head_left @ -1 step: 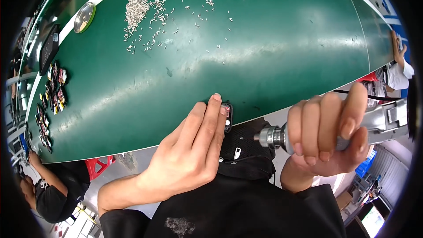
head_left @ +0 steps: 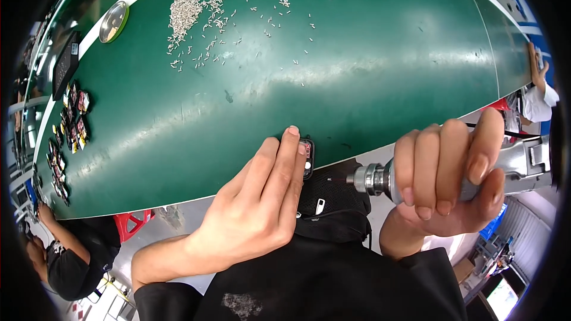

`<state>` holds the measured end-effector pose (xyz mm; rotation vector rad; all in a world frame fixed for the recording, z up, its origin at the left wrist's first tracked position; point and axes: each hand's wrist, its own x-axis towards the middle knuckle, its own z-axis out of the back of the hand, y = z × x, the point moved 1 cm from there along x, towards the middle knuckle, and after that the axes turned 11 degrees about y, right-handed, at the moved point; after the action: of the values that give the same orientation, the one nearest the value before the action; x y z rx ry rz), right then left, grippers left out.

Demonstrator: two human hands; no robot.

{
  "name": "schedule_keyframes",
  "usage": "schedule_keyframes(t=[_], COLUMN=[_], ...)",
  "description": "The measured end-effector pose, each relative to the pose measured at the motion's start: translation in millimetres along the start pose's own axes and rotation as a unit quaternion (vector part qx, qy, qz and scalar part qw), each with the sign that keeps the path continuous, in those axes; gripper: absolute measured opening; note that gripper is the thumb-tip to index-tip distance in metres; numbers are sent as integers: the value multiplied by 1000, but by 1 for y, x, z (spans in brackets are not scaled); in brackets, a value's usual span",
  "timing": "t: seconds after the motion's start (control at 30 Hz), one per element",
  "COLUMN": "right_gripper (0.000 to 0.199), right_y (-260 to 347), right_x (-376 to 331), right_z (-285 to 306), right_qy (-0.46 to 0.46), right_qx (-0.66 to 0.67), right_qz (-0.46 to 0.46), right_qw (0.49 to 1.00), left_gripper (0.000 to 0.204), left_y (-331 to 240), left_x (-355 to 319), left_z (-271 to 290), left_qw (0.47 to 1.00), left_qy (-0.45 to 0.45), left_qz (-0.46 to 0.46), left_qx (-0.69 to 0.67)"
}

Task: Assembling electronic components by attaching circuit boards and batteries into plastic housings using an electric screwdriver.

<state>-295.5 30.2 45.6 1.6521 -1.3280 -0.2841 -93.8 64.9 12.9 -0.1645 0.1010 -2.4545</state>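
Electric screwdriver [head_left: 376,179] clamped in the curled fingers of my right hand [head_left: 446,169], I hold its thin bit pointing left. A black zippered bag [head_left: 339,202] sits between my hands. My left hand [head_left: 256,202] reaches in with fingers close together and extended, lying over the left side of a small black case [head_left: 308,169] at the near edge of a green table [head_left: 369,101]; with its thumb hidden, I cannot tell whether it grips. The bit is apart from the case. At left, near a red stool [head_left: 134,224], is a co-worker [head_left: 77,261] in black. Farther up that side lie small dark parts [head_left: 76,120]; at far left, silvery pins [head_left: 185,12] spread from a heap near a round dish [head_left: 114,22].
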Motion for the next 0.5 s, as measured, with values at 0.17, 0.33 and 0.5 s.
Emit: schedule_keyframes(t=[0.17, 0.33, 0.5], right_gripper=[18, 17, 18], right_y=[-6, -22, -26], right_x=[14, 16, 16], right_z=[9, 10, 12], right_qy=[43, 44, 25], right_qx=[-49, -49, -48], right_qz=[-25, -24, -43], right_qw=[998, 998, 998], left_gripper=[39, 40, 40], left_y=[-1, -2, -1], left_x=[-1, -2, -2], left_z=[-6, -6, -11], left_qw=[1000, 999, 999], left_qy=[4, -4, -29], left_qz=[14, 21, 21], left_qx=[-17, -46, -28])
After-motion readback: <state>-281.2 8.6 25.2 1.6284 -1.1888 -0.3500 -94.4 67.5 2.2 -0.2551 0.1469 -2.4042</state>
